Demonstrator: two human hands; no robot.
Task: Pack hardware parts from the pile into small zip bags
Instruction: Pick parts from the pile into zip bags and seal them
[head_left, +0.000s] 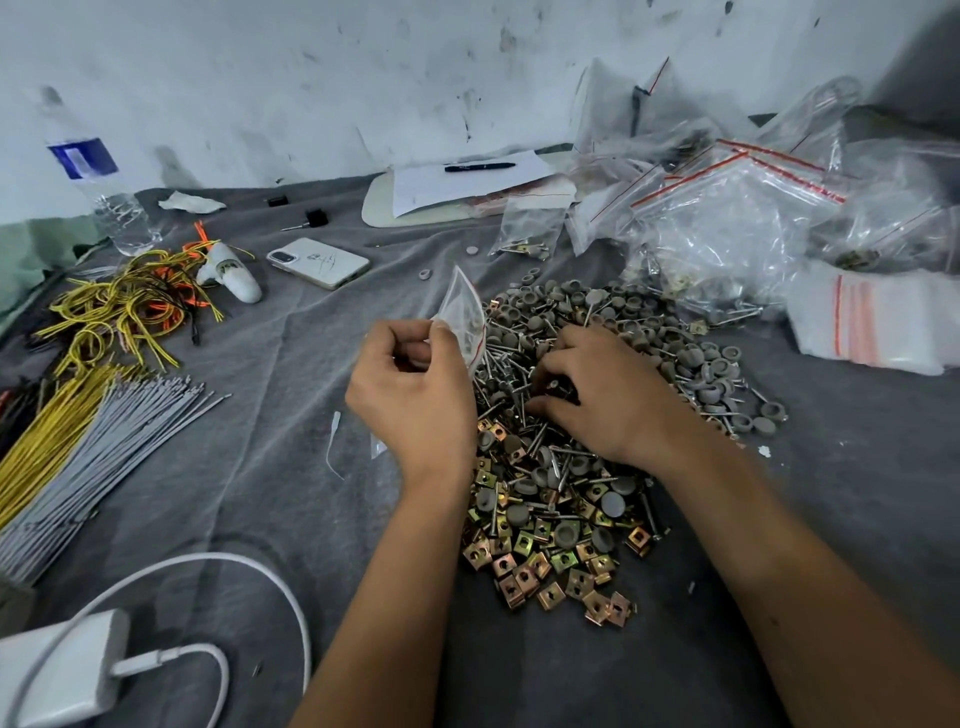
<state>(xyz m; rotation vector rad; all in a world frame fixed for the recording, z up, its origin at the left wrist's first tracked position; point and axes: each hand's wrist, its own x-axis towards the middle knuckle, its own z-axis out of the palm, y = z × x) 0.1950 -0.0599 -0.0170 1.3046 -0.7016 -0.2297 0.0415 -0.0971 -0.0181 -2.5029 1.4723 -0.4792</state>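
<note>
Parts pile (571, 467) ctr on cloth (291, 415); wires (104, 332) left, bags (727, 218) behind-right, phone (318, 262) behind-left.

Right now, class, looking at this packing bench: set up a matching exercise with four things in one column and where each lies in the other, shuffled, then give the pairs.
Things:
1. small zip bag
2. pen
3. phone
4. water bottle

Places:
A. on the sheet of paper
B. far left, by the wall
C. pinched in the left hand
D. on the grey cloth, left of the hardware pile

Pairs: 1-C, 2-A, 3-D, 4-B
</note>
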